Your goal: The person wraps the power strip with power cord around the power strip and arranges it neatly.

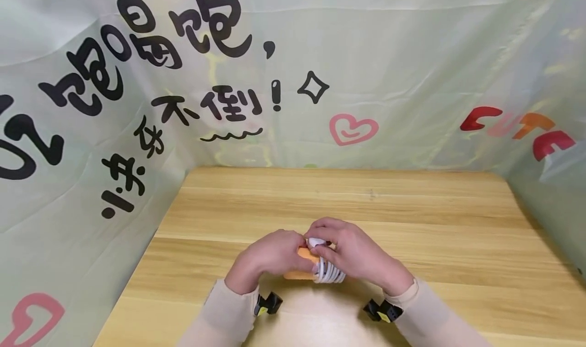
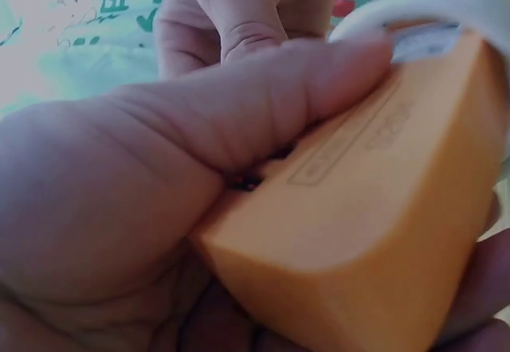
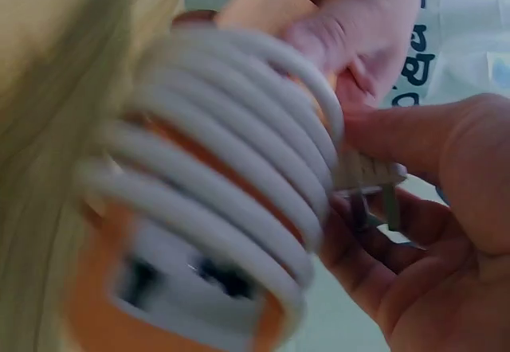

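Observation:
An orange power strip [image 1: 298, 275] with a white cord [image 1: 330, 272] wound around it in several turns is held just above the table's front half. My left hand [image 1: 274, 253] grips its left end; the left wrist view shows the thumb lying along the strip's printed face [image 2: 351, 185]. Between the right hand's [image 1: 357, 250] thumb and fingers is the cord's white plug [image 1: 316, 242]. Metal prongs [image 3: 390, 209] stick out of the plug in the right wrist view. A white socket panel [image 3: 187, 276] with dark openings shows below the coils, blurred.
Beneath the hands lies a wood-grain table [image 1: 412, 199]. Pale fabric walls [image 1: 412, 72] with printed lettering and hearts surround it at the back and both sides. Each wrist wears a small black camera [image 1: 383, 311].

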{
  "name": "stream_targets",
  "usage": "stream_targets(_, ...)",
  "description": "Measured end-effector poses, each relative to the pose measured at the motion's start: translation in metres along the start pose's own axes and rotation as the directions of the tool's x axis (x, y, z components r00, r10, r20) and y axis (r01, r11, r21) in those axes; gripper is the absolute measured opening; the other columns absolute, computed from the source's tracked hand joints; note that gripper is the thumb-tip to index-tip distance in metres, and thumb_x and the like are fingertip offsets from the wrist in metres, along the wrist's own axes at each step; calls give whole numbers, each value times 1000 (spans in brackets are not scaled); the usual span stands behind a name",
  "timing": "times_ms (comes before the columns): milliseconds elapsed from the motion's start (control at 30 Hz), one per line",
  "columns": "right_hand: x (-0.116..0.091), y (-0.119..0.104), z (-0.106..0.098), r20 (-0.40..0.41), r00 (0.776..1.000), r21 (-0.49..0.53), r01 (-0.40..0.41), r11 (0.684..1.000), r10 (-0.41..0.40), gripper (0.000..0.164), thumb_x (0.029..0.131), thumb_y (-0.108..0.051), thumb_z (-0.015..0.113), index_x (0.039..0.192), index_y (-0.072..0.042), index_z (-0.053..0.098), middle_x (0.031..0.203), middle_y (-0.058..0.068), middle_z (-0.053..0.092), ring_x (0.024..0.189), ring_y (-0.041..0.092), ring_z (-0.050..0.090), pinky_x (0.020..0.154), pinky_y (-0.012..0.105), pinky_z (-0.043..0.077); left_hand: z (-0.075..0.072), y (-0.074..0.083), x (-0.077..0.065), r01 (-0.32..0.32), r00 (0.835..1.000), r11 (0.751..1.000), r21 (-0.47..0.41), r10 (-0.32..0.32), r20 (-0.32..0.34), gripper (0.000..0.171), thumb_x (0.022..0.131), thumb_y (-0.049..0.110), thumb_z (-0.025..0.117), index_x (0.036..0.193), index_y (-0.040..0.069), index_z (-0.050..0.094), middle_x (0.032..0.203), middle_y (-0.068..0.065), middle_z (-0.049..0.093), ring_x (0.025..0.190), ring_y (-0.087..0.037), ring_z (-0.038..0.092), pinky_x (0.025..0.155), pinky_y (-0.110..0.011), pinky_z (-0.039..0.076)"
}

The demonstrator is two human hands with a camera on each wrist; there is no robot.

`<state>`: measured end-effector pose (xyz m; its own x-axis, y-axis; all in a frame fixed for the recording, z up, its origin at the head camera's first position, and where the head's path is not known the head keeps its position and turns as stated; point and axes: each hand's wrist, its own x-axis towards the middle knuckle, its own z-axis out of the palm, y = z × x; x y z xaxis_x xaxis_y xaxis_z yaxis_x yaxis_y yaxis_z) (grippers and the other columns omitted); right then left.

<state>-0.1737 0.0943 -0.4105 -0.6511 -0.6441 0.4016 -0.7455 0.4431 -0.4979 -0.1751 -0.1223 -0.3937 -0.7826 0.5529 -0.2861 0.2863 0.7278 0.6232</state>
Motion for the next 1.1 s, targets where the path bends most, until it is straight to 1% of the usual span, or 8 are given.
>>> stream_targets(133, 0, 2, 2, -70, 995, -58, 63, 996, -67, 26, 96, -8, 78, 121, -10, 76, 127, 4, 69, 116, 21, 69, 96, 39, 59, 0, -2, 4, -16, 998, 997, -72, 12, -65, 56, 95, 42, 78, 141, 16, 59, 118, 3, 73, 97, -12, 67, 90, -36, 54)
stream_targets(267, 0, 2, -1, -88, 995, -77, 32, 996, -39, 35, 98, -6, 73, 133, -12, 70, 139, 6, 63, 125, 25, 65, 102, 43, 56, 2, -7, 12, -95, 992, 982, -165, 78, -103, 51, 98, 38, 74, 145, 24, 58, 131, 6, 70, 121, -14, 65, 104, -40, 52)
stream_targets(500, -3, 4, -5, -182, 980, -59, -91, 994, 79, 44, 98, -5, 73, 141, -7, 64, 149, 13, 58, 136, 32, 56, 105, 52, 53, 5, -21, 25, -50, 981, 924, -380, -25, -190, 59, 100, 34, 74, 153, 19, 53, 135, -4, 68, 119, -21, 63, 105, -48, 49)
stream_targets(600, -6, 10, -4, -268, 943, -39, -214, 976, 196, 39, 97, -4, 73, 136, -4, 67, 143, 15, 62, 132, 35, 57, 100, 54, 55, 8, -26, 32, -34, 968, 877, -480, -91, -234, 57, 101, 32, 72, 152, 14, 53, 132, -10, 67, 114, -25, 65, 100, -48, 51)
stream_targets(667, -8, 14, -2, -289, 901, 9, -335, 942, 323, 39, 99, -9, 72, 137, -2, 65, 139, 17, 64, 126, 36, 62, 95, 54, 57, 12, -28, 38, -28, 953, 847, -531, -137, -269, 58, 102, 32, 71, 153, 13, 51, 134, -12, 66, 114, -26, 65, 99, -46, 52)
stream_targets(833, -12, 24, 9, -119, 781, 155, -596, 788, 614, 67, 104, -35, 68, 155, -1, 42, 141, 23, 62, 114, 36, 71, 86, 49, 61, 32, -29, 53, -71, 912, 763, -642, -210, -351, 58, 103, 31, 70, 152, 9, 49, 146, -15, 60, 121, -27, 62, 103, -45, 51)
stream_targets(933, -15, 31, 16, -28, 764, 187, -630, 754, 645, 83, 103, -40, 69, 161, 2, 27, 145, 27, 58, 118, 37, 70, 90, 48, 60, 44, -26, 61, -95, 913, 717, -690, -213, -348, 50, 104, 29, 67, 146, 4, 53, 134, -16, 64, 109, -25, 65, 93, -39, 55)
stream_targets(1100, -19, 39, 19, -47, 780, 143, -612, 777, 623, 90, 100, -28, 75, 164, 6, 21, 148, 36, 49, 136, 47, 53, 110, 62, 46, 58, -21, 65, -62, 930, 711, -701, -214, -300, 28, 104, 22, 62, 120, 0, 67, 97, -9, 72, 80, -16, 67, 70, -30, 57)
